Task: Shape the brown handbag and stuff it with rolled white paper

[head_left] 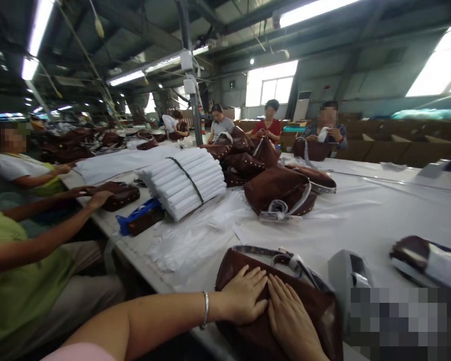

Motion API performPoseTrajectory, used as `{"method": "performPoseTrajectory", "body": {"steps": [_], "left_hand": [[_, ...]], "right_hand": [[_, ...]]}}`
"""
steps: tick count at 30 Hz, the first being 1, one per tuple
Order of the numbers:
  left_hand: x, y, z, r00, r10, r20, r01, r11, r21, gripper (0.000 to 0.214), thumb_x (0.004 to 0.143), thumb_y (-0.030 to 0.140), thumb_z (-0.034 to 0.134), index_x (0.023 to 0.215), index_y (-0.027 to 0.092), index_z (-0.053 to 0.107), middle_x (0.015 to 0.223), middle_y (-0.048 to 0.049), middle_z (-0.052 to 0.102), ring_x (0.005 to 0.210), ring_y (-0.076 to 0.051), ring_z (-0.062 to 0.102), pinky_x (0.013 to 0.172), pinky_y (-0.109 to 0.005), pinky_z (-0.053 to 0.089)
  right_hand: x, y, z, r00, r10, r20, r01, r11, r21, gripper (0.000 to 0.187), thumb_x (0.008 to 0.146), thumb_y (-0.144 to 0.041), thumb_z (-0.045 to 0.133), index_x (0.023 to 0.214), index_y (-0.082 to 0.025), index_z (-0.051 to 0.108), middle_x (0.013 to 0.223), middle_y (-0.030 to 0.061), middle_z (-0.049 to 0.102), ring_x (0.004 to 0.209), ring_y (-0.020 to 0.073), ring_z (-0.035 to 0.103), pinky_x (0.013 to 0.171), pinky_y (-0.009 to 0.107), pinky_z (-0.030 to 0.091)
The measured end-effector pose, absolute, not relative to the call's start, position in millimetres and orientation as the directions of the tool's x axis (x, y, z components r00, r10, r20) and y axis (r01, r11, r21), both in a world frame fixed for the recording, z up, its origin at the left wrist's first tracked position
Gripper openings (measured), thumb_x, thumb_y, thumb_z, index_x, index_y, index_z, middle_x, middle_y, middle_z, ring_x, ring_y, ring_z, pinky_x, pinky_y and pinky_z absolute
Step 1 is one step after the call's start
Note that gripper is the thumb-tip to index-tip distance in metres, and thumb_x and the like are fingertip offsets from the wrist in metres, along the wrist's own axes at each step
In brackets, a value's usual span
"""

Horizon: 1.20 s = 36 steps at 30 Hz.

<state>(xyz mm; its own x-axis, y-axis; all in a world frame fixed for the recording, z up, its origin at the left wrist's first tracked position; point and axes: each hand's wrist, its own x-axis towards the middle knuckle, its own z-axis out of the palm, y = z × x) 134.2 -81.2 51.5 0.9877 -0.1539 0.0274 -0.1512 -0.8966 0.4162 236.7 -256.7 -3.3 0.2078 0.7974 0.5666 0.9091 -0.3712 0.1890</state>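
Observation:
A dark brown leather handbag (315, 306) lies on its side on the white-covered table, close in front of me. My left hand (244, 295) rests flat on it, fingers stretched out, with a silver bangle at the wrist. Beside it my right hand (291, 316) also presses flat on the leather, its fingertips near those of the left. Neither hand grips anything. Along the bag's far edge runs its strap (300, 265), partly wrapped in clear plastic. A grey-white device (348, 271) stands just right of the bag.
Rolled white sheets tied in a bundle (184, 183) stand beyond loose plastic bags (199, 235). More brown handbags (278, 190) are piled mid-table. At left a co-worker's hands touch a brown bag (116, 195). Another wrapped item (428, 260) lies at right. Several people sit across the table.

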Motion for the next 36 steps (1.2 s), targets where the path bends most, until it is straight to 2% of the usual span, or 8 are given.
{"method": "performPoseTrajectory", "body": {"steps": [7,12,14,18,22,27,31,36], "left_hand": [[147.5,-81.8,48.2,0.995,-0.095,0.015,-0.093,-0.916,0.391,0.062,0.098,0.043,0.044,0.152,0.012,0.035,0.160,-0.0133,0.034,0.151,-0.025,0.025,0.125,-0.048,0.019],[139.2,-54.5,88.8,0.982,-0.138,-0.127,-0.003,-0.686,0.728,0.053,0.102,0.048,0.037,0.142,0.018,0.052,0.147,-0.0076,0.054,0.138,-0.022,0.048,0.119,-0.039,0.034],[122.7,-48.5,108.0,0.978,-0.162,-0.130,-0.016,-0.681,0.732,0.056,0.098,0.055,0.044,0.143,0.023,0.052,0.145,-0.0053,0.057,0.133,-0.022,0.053,0.116,-0.036,0.039],[87.5,-61.9,109.6,0.944,-0.320,-0.077,-0.242,-0.835,0.495,0.092,0.077,0.061,0.074,0.152,0.023,0.037,0.154,-0.0120,0.045,0.139,-0.031,0.046,0.115,-0.045,0.039],[73.9,-81.7,71.4,0.947,-0.317,0.047,-0.320,-0.929,0.185,0.086,0.079,0.038,0.079,0.152,0.022,0.036,0.159,-0.0140,0.036,0.145,-0.034,0.037,0.114,-0.052,0.039],[67.7,-83.1,30.4,0.917,-0.268,0.295,-0.285,-0.959,0.014,0.058,0.093,0.011,0.052,0.148,0.026,0.044,0.153,-0.0086,0.045,0.141,-0.030,0.045,0.112,-0.051,0.043],[63.1,-84.6,12.1,0.841,-0.281,0.462,-0.284,-0.957,-0.066,0.052,0.096,0.008,0.046,0.145,0.026,0.049,0.149,-0.0057,0.051,0.138,-0.028,0.049,0.110,-0.047,0.046],[61.2,-74.5,27.1,0.834,-0.338,0.435,-0.350,-0.935,-0.055,0.048,0.096,0.007,0.046,0.142,0.021,0.052,0.144,-0.0067,0.057,0.133,-0.024,0.054,0.107,-0.041,0.050]], "right_hand": [[229.2,-250.5,16.6,0.426,0.828,0.363,0.902,-0.418,-0.106,0.049,0.090,-0.012,0.042,0.135,-0.001,0.058,0.142,0.0173,0.056,0.134,0.0286,0.051,0.112,0.048,0.043],[234.2,-274.2,61.5,0.513,0.850,0.124,0.774,-0.395,-0.496,0.044,0.100,-0.032,0.044,0.136,-0.014,0.060,0.140,0.0111,0.059,0.131,0.0263,0.055,0.114,0.047,0.043],[226.9,-296.5,77.5,0.520,0.845,0.122,0.754,-0.387,-0.531,0.048,0.100,-0.044,0.047,0.138,-0.017,0.059,0.141,0.0097,0.058,0.134,0.0270,0.052,0.116,0.049,0.041],[196.6,-329.2,85.2,0.437,0.887,0.148,0.855,-0.359,-0.373,0.082,0.085,-0.060,0.067,0.149,-0.014,0.045,0.154,0.0123,0.043,0.144,0.0316,0.038,0.121,0.054,0.033],[178.8,-329.6,63.8,0.395,0.904,0.162,0.914,-0.367,-0.174,0.097,0.075,-0.040,0.082,0.153,-0.008,0.034,0.160,0.0138,0.029,0.148,0.0324,0.029,0.121,0.052,0.033],[177.1,-325.1,38.8,0.371,0.889,0.268,0.926,-0.378,-0.026,0.076,0.083,-0.015,0.071,0.152,-0.018,0.039,0.160,0.0068,0.031,0.147,0.0310,0.032,0.119,0.050,0.037],[172.4,-328.8,25.1,0.257,0.880,0.399,0.939,-0.326,0.113,0.055,0.094,-0.008,0.053,0.147,-0.022,0.047,0.155,0.0014,0.042,0.142,0.0290,0.041,0.114,0.046,0.043],[176.0,-336.2,29.5,0.174,0.900,0.399,0.949,-0.261,0.176,0.051,0.096,-0.006,0.048,0.146,-0.018,0.048,0.152,0.0014,0.047,0.137,0.0254,0.048,0.109,0.042,0.048]]}}
